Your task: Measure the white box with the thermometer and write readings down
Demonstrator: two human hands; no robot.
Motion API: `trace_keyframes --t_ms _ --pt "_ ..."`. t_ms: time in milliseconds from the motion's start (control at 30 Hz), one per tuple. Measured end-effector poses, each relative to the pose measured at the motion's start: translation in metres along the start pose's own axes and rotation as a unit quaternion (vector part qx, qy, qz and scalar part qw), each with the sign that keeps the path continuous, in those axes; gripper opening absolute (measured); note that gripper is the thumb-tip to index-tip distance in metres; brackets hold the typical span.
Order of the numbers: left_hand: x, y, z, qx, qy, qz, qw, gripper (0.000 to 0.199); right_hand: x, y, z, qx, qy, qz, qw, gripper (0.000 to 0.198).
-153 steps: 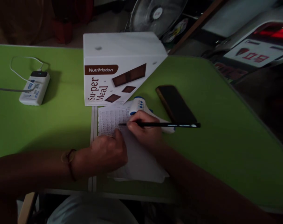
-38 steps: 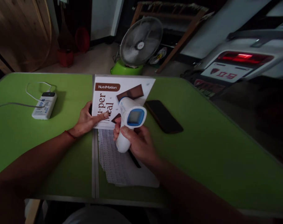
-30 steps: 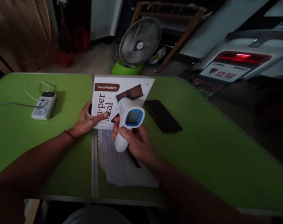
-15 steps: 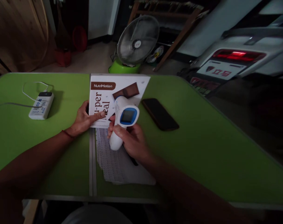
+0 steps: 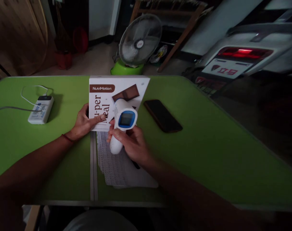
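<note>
My left hand (image 5: 88, 120) grips the left side of a white box (image 5: 128, 82) printed "NutriMotion", its thumb across the front and its fingers out of sight behind. The box is upright, tilted slightly. In my right hand (image 5: 131, 141) is a white infrared thermometer (image 5: 116, 141) with a blue-framed screen facing me, held by its handle in front of the box. The screen looks dark, and no reading can be made out. Below the box, partly under my right hand, lie white sheets (image 5: 117, 175) with rows of print and a dark object only partly visible.
A black phone (image 5: 163, 115) lies on the green table (image 5: 208, 154) to the right. At the left is a white power bank (image 5: 41, 110) with a cable. Beyond the table stand a fan (image 5: 139, 43) on a green base and a white vehicle (image 5: 242, 57).
The whole view has shifted slightly. The thermometer has moved a little to the left in front of the box; both hands keep their holds.
</note>
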State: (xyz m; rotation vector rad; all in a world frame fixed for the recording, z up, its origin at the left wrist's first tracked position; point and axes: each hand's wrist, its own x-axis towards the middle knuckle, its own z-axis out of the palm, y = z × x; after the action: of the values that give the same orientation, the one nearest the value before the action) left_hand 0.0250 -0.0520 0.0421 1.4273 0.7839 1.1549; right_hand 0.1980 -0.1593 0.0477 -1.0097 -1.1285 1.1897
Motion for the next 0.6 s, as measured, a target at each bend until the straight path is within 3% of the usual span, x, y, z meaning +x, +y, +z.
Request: trace_keyframes --t_ms 433,600 --pt "0.001 -0.003 0.0 0.0 -0.001 0.001 1.0 0.068 -0.001 0.003 0.0 0.005 -0.011 0.016 1.0 0.041" --pt "0.001 -0.003 0.001 -0.009 0.008 0.008 1.0 0.07 0.001 -0.01 -0.01 -0.038 -0.019 -0.007 0.999 0.034"
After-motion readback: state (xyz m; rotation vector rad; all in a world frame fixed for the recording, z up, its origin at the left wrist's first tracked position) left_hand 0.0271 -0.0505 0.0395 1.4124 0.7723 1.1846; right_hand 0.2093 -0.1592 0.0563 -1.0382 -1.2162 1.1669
